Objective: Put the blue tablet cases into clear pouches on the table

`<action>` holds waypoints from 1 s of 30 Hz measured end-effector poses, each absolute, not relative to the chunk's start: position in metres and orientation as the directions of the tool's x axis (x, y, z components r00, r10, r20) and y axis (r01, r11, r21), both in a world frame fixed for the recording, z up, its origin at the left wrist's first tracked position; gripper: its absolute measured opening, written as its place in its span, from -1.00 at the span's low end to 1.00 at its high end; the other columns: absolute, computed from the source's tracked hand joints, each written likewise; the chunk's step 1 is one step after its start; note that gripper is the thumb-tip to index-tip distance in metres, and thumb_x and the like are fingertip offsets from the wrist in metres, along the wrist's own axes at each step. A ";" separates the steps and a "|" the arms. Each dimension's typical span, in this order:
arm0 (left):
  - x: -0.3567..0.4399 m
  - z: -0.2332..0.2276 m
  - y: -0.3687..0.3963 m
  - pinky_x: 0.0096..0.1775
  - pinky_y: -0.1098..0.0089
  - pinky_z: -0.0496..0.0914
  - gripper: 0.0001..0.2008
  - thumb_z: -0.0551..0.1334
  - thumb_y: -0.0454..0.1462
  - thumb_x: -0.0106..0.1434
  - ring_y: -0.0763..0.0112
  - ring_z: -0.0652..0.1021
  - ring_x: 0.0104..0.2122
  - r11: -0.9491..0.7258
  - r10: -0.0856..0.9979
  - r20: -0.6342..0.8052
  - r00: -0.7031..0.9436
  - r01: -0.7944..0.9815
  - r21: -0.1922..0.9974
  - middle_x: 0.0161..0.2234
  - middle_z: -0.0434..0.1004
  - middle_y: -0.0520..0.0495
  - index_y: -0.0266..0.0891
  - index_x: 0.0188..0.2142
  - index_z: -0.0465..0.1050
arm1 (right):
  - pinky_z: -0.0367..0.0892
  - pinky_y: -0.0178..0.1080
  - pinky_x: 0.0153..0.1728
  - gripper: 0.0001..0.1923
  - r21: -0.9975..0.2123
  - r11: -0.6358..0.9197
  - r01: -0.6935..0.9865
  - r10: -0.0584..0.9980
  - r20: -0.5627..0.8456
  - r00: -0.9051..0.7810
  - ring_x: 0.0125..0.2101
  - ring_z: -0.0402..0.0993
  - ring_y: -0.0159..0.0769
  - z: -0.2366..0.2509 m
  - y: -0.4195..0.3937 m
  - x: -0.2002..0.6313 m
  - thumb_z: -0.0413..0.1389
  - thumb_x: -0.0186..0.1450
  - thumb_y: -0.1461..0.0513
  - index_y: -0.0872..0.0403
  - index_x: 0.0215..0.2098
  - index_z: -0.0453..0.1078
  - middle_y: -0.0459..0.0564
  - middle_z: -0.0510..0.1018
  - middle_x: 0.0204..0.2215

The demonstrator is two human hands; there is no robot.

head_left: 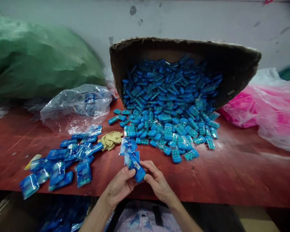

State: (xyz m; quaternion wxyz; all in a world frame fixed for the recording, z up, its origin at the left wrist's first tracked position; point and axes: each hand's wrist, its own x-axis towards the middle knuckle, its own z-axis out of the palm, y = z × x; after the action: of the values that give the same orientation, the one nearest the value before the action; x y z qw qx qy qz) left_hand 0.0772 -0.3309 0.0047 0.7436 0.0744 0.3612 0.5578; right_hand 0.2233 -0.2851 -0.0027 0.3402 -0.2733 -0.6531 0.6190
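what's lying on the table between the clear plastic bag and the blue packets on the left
In the head view, a few more blue sachets lie at the edge of the clear plastic bag, leading down to the blue packets.

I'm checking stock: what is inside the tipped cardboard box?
The cardboard box holds a heap of small blue cases, many in clear wrappers, spilling out onto the red table. The heap hides the box's floor and anything buried beneath.
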 end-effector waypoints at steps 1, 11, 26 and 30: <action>0.080 0.004 -0.331 -0.18 0.33 0.37 -0.90 0.22 -0.38 0.07 0.43 0.52 -0.40 0.357 0.884 -0.455 0.107 -0.782 0.511 -0.43 0.54 -0.07 -0.33 -0.37 0.47 | 0.20 -0.24 -0.06 -0.63 -0.994 0.098 -0.054 0.780 0.110 -0.616 -0.12 0.28 -0.32 -0.003 -0.286 0.223 -0.05 0.23 0.31 -0.07 0.00 0.27 -0.05 0.34 -0.13; 0.107 -0.001 -0.339 -0.22 0.27 0.40 -0.83 0.29 -0.24 0.00 0.39 0.53 -0.44 0.255 0.810 -0.577 -0.105 -0.823 0.508 -0.47 0.54 -0.02 -0.28 -0.40 0.46 | 0.28 -0.27 -0.15 -0.71 -0.999 0.044 -0.003 0.867 0.040 -0.497 -0.21 0.38 -0.31 -0.016 -0.295 0.211 -0.06 0.26 0.23 -0.01 -0.06 0.31 -0.04 0.45 -0.21; 0.003 0.044 -0.331 -0.29 0.27 0.45 -0.56 -0.11 -0.11 0.24 0.26 0.55 -0.31 -0.228 0.610 -0.514 -0.603 -0.755 0.615 -0.41 0.55 -0.24 -0.43 -0.27 0.39 | 0.25 -0.37 -0.32 -0.76 -0.629 0.470 0.619 0.834 0.087 -0.544 -0.28 0.36 -0.33 -0.009 -0.259 0.189 0.03 0.24 0.22 -0.05 -0.11 0.31 -0.08 0.39 -0.31; 0.041 0.009 -0.328 -0.31 0.30 0.43 -0.87 0.06 -0.35 0.17 0.33 0.56 -0.45 0.075 0.676 -0.609 -0.415 -0.783 0.617 -0.58 0.52 -0.06 -0.30 -0.33 0.37 | 0.22 -0.36 -0.41 -0.83 -0.384 0.524 0.760 0.830 0.031 -0.557 -0.24 0.33 -0.28 -0.015 -0.248 0.172 0.03 0.24 0.20 -0.05 -0.19 0.34 -0.06 0.39 -0.29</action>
State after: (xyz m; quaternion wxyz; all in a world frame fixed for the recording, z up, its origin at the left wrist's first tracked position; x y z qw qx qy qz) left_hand 0.0412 -0.3283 0.0095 0.5381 -0.0537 0.4980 0.6779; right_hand 0.1719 -0.2483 -0.0154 0.1054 -0.4587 -0.8666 0.1659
